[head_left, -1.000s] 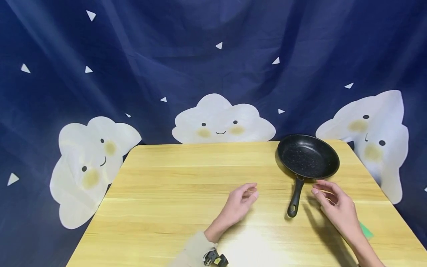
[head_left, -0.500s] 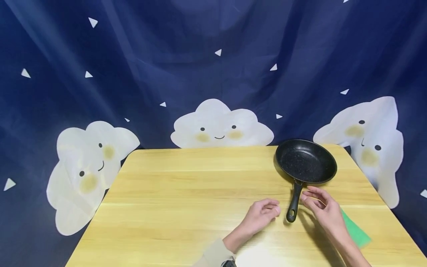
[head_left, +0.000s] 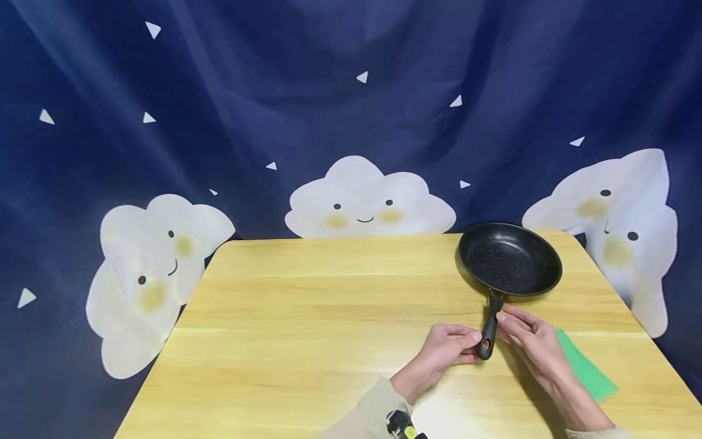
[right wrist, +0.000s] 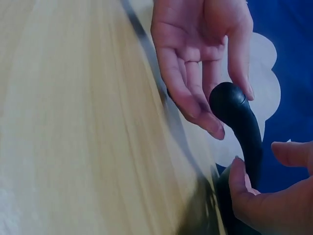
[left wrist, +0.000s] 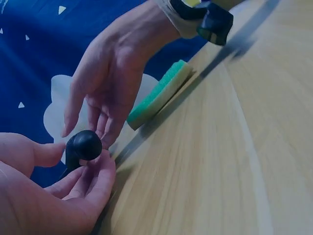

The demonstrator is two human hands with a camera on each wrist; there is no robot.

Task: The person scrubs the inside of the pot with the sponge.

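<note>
A black frying pan (head_left: pixel 511 259) sits at the back right of the table, its handle (head_left: pixel 490 323) pointing toward the person. My left hand (head_left: pixel 441 353) holds the handle's end between thumb and fingers, with the thumb against the rounded tip (left wrist: pixel 87 145) in the left wrist view. From the other side my right hand (head_left: pixel 534 347) reaches in farther up the handle. Its fingertips touch the handle (right wrist: pixel 250 142) in the right wrist view, while its thumb stands apart. A green sponge (head_left: pixel 587 369) lies beside the right forearm; its cream side shows in the left wrist view.
The wooden table (head_left: pixel 307 305) ends in a back edge close behind the pan. Beyond it hangs a dark blue curtain (head_left: pixel 307 91) with white clouds and triangles. A black device (head_left: pixel 403 424) is strapped to the left wrist.
My left hand has moved right and taken hold of the handle's end. My right hand has come left until its fingertips touch the handle, uncovering more of the sponge.
</note>
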